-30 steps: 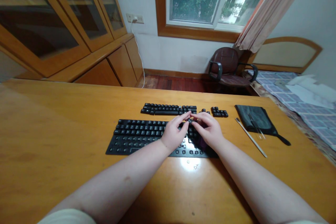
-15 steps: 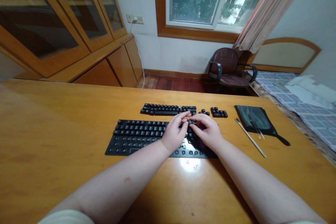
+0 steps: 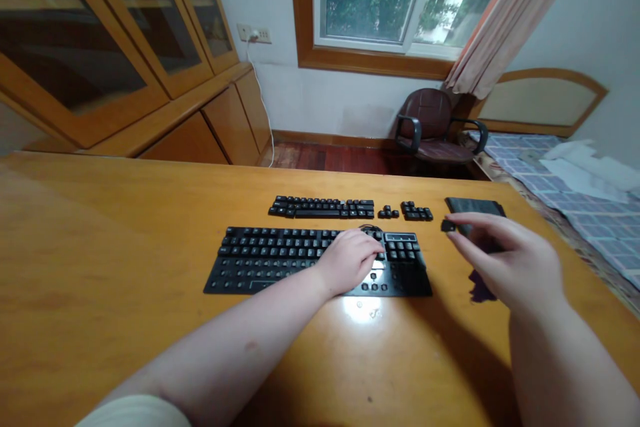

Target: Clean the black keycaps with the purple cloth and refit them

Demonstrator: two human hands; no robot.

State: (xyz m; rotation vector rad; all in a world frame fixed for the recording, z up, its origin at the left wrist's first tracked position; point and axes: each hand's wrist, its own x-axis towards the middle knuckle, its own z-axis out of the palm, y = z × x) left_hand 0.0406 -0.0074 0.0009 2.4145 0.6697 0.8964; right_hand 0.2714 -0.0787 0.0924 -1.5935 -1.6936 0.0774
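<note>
My right hand is raised off the right end of the keyboard, pinching a small black keycap between thumb and forefinger. A crumpled purple cloth hangs below that hand, apparently tucked in its lower fingers. My left hand lies over the right-middle part of the black keyboard, fingers stretched rightward and nothing visible in them. Keycaps sit on the keyboard's upper rows and upper number pad. Its lower rows show bare switches. The keys under my left hand are hidden.
Behind the keyboard, loose keycaps stand in groups: a long block, a small cluster and another group. A dark pouch lies partly behind my right hand. The wooden table has its far edge before a chair.
My right hand has moved right, away from the keyboard, with a keycap and the purple cloth. My left hand has shifted slightly right and lies flatter on the keyboard.
</note>
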